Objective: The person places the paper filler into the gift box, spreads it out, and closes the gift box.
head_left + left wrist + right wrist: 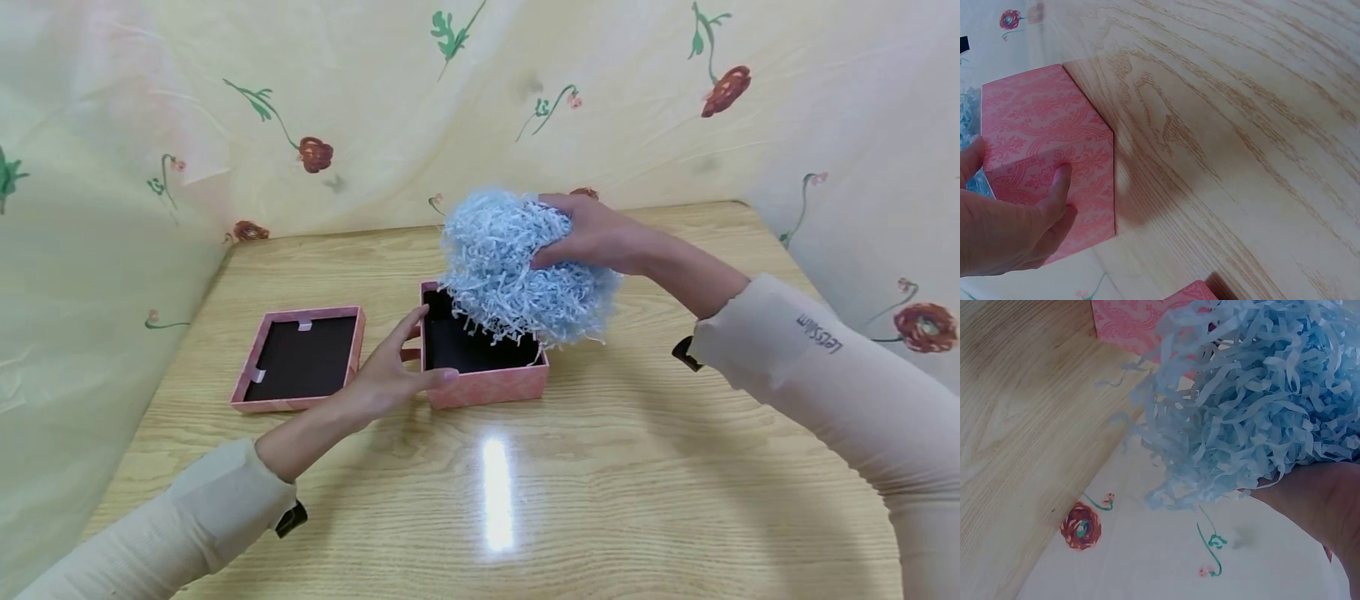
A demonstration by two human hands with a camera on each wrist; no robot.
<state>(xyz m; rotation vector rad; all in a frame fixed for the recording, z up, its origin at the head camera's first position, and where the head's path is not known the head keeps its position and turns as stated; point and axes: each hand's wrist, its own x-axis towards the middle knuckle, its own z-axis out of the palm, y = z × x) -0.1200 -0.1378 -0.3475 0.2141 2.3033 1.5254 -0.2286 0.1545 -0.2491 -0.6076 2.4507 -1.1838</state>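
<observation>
A big clump of light blue shredded paper (502,258) is in my right hand (588,233), which grips it from above and the right. The clump hangs over an open pink box (491,387) with a black inside, covering its back right part. In the right wrist view, loose strands of the shredded paper (1254,406) hide most of the fingers. My left hand (382,375) holds the box at its left side, thumb at the front rim. Seen from the left wrist, its fingers (1057,194) lie against the patterned pink wall of the box (1041,119).
To the left of the box lies a pink lid (296,404), its black inside facing up with small pale tabs. The wooden table (637,483) carries a bright light reflection near the front. A flowered cloth (390,100) hangs behind and at both sides.
</observation>
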